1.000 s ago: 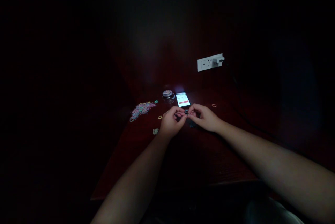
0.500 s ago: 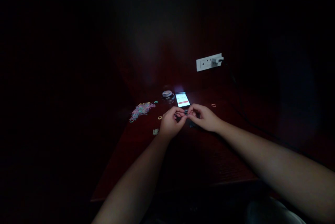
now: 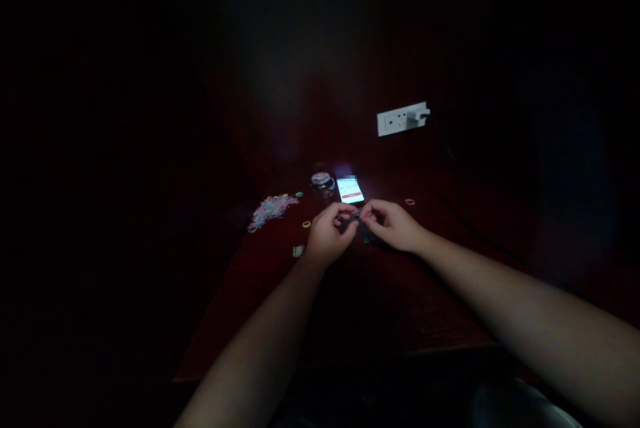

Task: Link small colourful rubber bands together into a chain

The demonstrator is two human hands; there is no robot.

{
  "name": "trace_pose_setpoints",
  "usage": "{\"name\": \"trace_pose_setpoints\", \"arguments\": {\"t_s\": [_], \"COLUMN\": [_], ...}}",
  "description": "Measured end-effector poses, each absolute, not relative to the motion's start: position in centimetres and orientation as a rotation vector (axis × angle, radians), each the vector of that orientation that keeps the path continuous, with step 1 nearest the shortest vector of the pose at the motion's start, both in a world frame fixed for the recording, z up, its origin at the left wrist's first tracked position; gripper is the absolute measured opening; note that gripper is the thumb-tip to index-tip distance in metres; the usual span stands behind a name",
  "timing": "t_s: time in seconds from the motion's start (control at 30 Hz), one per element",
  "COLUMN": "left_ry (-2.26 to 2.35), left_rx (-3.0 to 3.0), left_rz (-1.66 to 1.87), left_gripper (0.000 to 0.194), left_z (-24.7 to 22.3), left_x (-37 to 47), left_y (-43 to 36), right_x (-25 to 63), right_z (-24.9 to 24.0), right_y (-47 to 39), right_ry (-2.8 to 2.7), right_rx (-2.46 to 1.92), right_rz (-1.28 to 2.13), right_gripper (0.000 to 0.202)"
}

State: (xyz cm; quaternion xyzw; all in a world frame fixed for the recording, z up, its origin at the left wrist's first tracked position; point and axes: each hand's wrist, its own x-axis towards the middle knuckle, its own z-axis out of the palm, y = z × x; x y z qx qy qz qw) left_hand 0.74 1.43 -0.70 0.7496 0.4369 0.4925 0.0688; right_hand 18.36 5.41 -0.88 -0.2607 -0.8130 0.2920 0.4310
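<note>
Just in front of a lit phone point(image 3: 351, 190), my left hand point(image 3: 330, 233) has its thumb and index finger apart, with nothing visible between those tips. My right hand point(image 3: 393, 225) faces it from the right, its thumb and fingertips pinched together on something too small to make out. A small bluish ring shows dimly between the two hands. Under the right hand lies a dark bluish item, mostly hidden. A heap of pink, purple and green bands point(image 3: 273, 210) lies to the left, and a single yellow band point(image 3: 307, 224) sits beside my left hand.
A round clear jar point(image 3: 322, 182) stands left of the phone. Small pale pieces point(image 3: 299, 251) lie near my left wrist, and a pink band point(image 3: 410, 202) lies to the right. A white wall socket point(image 3: 403, 119) holds a plug with a dark cable.
The thumb and index finger of my left hand have spread apart, and the fingertips of both hands have separated slightly. The view has shifted a little.
</note>
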Motion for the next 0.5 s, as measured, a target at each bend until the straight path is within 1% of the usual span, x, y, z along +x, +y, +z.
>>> {"name": "trace_pose_setpoints", "arguments": {"t_s": [0.27, 0.5], "left_ry": [1.32, 1.305], "left_rx": [2.228, 2.191], "left_rz": [1.503, 1.496], "left_gripper": [0.028, 0.023], "left_z": [-0.82, -1.03], "left_x": [0.74, 0.76], "left_y": [1.56, 1.68], "right_x": [18.39, 18.41], "right_z": [-0.91, -0.84], "right_y": [5.42, 5.39], "right_ry": [-2.044, -2.038], "right_rx": [-0.672, -0.671], "right_rz": [0.76, 0.763], "right_gripper": [0.009, 0.007]}}
